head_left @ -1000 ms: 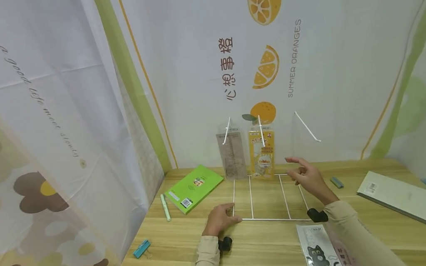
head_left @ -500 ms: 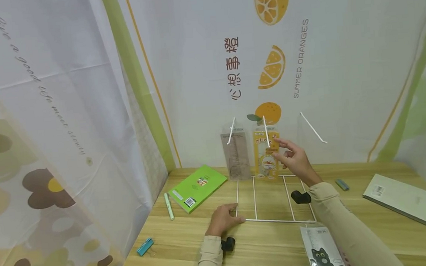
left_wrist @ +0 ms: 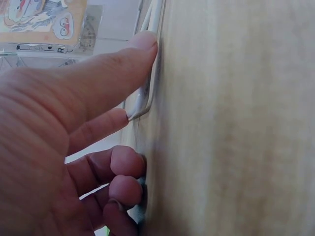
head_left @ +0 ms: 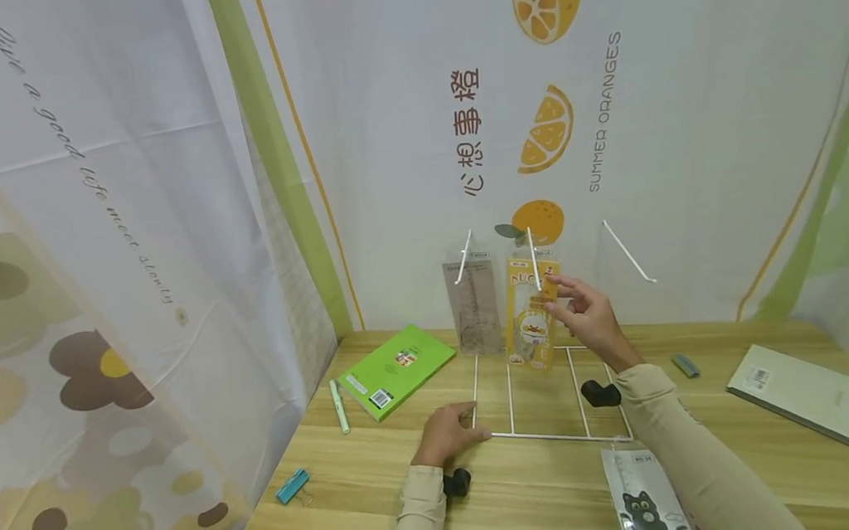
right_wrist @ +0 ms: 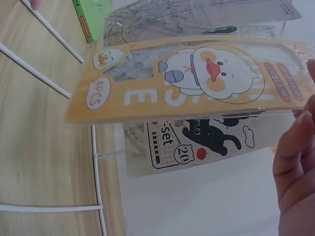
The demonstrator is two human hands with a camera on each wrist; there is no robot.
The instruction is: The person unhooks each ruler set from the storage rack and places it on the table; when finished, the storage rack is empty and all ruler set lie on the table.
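My left hand [head_left: 445,436] pinches the front left corner of a white wire display rack [head_left: 550,436] between thumb and index finger. With its thumb and fingers, my right hand [head_left: 592,318] pinches the right edge of a yellow duck ruler-set packet [head_left: 529,336] at the rack's middle hook [head_left: 533,258]. The packet's lower end tilts out toward me. Behind it, the right wrist view shows a black-cat ruler packet [right_wrist: 211,140]. A greyish ruler packet [head_left: 476,311] hangs at the left hook [head_left: 464,256]. Nothing hangs from the right hook [head_left: 629,250].
At the left lie a green booklet [head_left: 399,371], a pale green pen [head_left: 339,406] and a blue binder clip [head_left: 292,486]. Another cat ruler packet [head_left: 643,497] lies near my right forearm. A small teal object [head_left: 685,365] and a pale notebook [head_left: 828,400] lie at the right.
My right hand has come in from the right and taken the edge of the duck packet, whose lower end has swung toward me. My left hand stays at the rack corner.
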